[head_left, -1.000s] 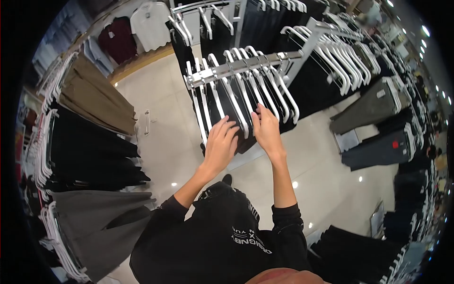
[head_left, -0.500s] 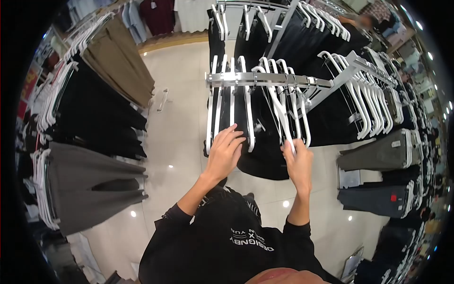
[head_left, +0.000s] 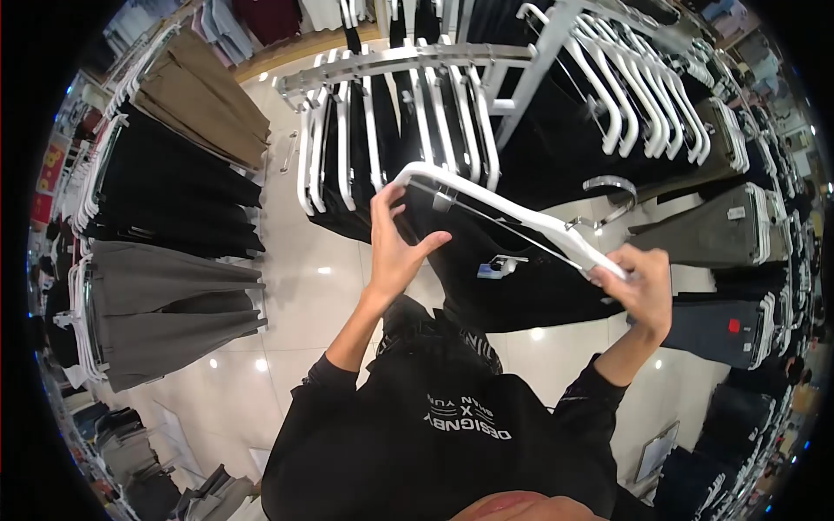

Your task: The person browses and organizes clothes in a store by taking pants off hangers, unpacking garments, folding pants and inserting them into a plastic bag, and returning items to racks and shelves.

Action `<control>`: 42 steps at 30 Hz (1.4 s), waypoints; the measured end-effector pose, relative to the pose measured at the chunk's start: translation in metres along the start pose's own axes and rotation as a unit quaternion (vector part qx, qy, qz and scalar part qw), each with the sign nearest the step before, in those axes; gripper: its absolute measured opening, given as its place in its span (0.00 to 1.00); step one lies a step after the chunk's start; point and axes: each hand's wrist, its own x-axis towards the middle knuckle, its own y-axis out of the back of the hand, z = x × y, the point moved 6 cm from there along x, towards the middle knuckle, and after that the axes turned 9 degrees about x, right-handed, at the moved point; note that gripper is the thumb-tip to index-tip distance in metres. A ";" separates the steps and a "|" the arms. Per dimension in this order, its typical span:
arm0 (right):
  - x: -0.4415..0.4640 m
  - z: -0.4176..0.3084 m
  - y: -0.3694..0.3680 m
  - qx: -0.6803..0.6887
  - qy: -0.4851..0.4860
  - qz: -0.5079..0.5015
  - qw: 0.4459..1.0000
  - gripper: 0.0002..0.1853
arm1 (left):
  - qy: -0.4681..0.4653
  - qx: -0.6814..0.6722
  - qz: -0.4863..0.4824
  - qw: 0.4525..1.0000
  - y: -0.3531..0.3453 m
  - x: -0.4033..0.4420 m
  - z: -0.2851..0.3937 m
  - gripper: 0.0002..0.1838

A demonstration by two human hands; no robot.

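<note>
A white hanger (head_left: 508, 205) with black trousers (head_left: 512, 282) clipped to it is off the rail, tilted down to the right, its hook at the upper right. My right hand (head_left: 638, 286) is closed round its right end. At the other end my left hand (head_left: 398, 239) is open, thumb apart, fingertips beside or touching the hanger's tip. A small tag (head_left: 499, 267) hangs at the trousers' waist. Behind them, several white hangers with black garments hang on a metal rail (head_left: 408, 59).
Grey trousers (head_left: 165, 300), black trousers (head_left: 174, 191) and brown trousers (head_left: 204, 95) hang on the left. More white hangers (head_left: 638, 87) hang on an upper right rack. Dark trousers with a red tag (head_left: 734, 326) are at the right. Pale tiled floor (head_left: 304, 347) lies below.
The hanger with black trousers has come off the rail toward me and turned crosswise, my right hand moving right with it. My left hand has spread and moved up to its other end.
</note>
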 end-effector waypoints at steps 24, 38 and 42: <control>0.076 0.027 0.012 0.223 -0.014 -0.162 0.961 0.10 | 0.144 -0.059 -0.040 0.987 0.035 -0.024 0.021 0.16; -0.043 -0.039 -0.191 0.106 0.077 -0.479 0.868 0.09 | 0.221 0.001 -0.155 0.963 0.187 -0.234 -0.029 0.25; -0.063 -0.031 -0.237 0.076 0.062 -0.539 0.837 0.10 | 0.333 0.017 -0.184 0.925 0.202 -0.282 -0.037 0.32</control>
